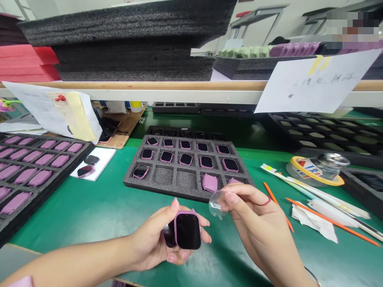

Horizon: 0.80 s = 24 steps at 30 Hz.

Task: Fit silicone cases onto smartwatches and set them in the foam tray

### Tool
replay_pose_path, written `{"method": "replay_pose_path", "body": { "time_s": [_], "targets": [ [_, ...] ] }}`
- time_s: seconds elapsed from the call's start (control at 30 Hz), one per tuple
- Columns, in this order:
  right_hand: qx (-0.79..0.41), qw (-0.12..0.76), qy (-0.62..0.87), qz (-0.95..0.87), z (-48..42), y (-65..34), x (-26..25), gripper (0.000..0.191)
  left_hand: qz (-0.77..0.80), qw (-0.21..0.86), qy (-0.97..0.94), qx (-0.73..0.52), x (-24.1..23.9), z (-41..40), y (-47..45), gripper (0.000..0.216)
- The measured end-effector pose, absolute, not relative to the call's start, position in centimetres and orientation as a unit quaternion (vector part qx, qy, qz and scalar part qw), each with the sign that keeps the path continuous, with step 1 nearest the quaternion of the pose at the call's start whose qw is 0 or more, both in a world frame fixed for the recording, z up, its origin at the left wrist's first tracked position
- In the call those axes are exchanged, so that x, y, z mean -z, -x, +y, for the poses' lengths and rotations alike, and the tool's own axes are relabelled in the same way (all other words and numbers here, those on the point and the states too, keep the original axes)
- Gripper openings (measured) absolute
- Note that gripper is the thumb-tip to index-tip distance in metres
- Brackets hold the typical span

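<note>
Pink plastic frames the watch case [187,230] held in the left hand [152,243], its fingers curled around the edges, dark glass facing up. The right hand [253,219] is nearly closed, pinching a clear film [217,204] between thumb and forefinger. The film looks light, thin and easily creased, best held by its rim; the case seems stiff but slick, safest taken by the frame. Both hands are just in front of a foam tray [163,179] of cases.

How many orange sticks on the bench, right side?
2. One orange stick lies just past the right hand; the other orange stick runs further right, across the white tissue. Others could be hidden.
</note>
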State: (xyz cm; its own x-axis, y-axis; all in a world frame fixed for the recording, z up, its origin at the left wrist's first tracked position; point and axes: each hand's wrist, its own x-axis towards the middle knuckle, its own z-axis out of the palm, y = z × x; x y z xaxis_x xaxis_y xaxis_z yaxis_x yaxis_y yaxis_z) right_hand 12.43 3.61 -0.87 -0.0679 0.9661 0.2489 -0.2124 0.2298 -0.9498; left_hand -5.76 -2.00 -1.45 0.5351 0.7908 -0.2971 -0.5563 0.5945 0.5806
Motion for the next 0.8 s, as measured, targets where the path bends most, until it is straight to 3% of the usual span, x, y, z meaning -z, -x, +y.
{"method": "replay_pose_path", "body": {
  "time_s": [0.2, 0.33, 0.5, 0.6, 0.7, 0.8],
  "targets": [
    [-0.462, 0.544, 0.353, -0.606, 3.32, -12.42, 1.07, 0.013, 0.281, 0.85, -0.214, -0.391, 1.43, -1.93, 5.6, 0.053],
    [-0.384, 0.577, 0.395, -0.603, 3.31, -12.38, 0.88, 0.013, 0.286, 0.85, -0.212, -0.387, 1.47, -1.99, 5.58, 0.054],
    [-0.471, 0.555, 0.332, -0.6, 3.25, -12.26, 0.79, 0.019, 0.294, 0.852, -0.204, -0.382, 1.69, -2.03, 5.67, 0.054],
    [-0.437, 0.533, 0.373, -0.621, 3.39, -12.3, 0.76, 0.021, 0.292, 0.853, -0.208, -0.38, 1.75, -2.0, 5.69, 0.054],
    [-0.388, 0.572, 0.405, -0.599, 3.54, -12.52, 0.86, 0.021, 0.29, 0.851, -0.21, -0.384, 1.71, -1.95, 5.63, 0.053],
    [-0.414, 0.571, 0.376, -0.602, 3.13, -12.59, 1.04, 0.015, 0.29, 0.85, -0.209, -0.386, 1.78, -1.93, 5.52, 0.049]
  ]
}}
